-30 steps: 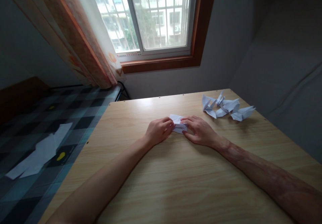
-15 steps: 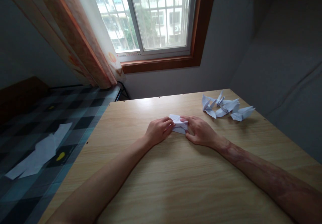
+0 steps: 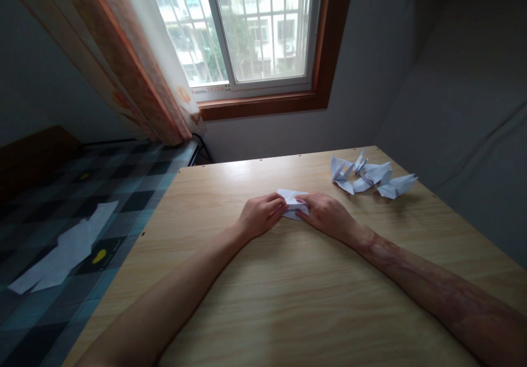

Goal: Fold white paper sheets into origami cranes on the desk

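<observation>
A small folded piece of white paper (image 3: 293, 198) lies on the wooden table between my two hands. My left hand (image 3: 263, 212) grips its left side, fingers pressed together on the paper. From the right, my right hand (image 3: 327, 212) holds the other side, with the thumb at the near edge and the fingers on top. Parts of the paper's edges are hidden under my fingers. Beyond my right hand, several white folded paper cranes (image 3: 373, 176) sit grouped at the table's far right.
The light wooden table (image 3: 263, 290) has small dark holes along its edges. To the left is a bed with a checked cover (image 3: 135, 202), where white paper sheets (image 3: 68, 251) lie. A window (image 3: 263, 32) and an orange curtain (image 3: 152, 81) are at the back.
My right thumb has moved up and left onto the paper's near part, and the near flap looks narrower. My left hand stays almost where it was.
</observation>
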A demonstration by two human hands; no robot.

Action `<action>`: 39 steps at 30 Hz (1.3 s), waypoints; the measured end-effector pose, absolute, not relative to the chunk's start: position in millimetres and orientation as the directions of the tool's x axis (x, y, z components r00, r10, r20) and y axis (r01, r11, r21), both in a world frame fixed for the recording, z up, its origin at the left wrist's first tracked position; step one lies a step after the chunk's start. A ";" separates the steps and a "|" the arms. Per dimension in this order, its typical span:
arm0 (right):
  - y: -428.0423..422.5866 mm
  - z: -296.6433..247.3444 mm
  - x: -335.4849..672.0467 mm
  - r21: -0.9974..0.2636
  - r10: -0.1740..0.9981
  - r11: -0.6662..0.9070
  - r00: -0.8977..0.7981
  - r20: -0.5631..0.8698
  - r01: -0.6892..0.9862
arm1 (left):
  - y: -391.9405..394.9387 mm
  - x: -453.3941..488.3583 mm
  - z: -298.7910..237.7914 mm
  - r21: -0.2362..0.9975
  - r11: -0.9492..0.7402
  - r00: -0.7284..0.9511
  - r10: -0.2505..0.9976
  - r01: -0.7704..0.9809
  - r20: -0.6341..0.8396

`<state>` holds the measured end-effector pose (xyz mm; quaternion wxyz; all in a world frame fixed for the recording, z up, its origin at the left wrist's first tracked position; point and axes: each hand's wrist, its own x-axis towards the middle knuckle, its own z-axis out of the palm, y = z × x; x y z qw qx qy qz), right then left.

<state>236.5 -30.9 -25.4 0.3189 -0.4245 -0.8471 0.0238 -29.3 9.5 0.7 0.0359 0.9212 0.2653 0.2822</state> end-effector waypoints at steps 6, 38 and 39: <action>-26.7 -28.2 242.5 -0.275 0.684 0.680 -0.453 0.571 0.680 | 11.1 -28.9 0.8 0.216 -0.879 0.710 0.471 0.424 0.524; -33.8 -15.7 239.6 -0.305 0.682 0.712 -0.519 0.516 0.632 | 17.6 -29.0 -5.0 0.176 -0.860 0.705 0.496 0.479 0.507; -34.2 -14.7 239.3 -0.306 0.679 0.715 -0.521 0.517 0.628 | 18.1 -29.0 -5.3 0.164 -0.856 0.694 0.497 0.490 0.521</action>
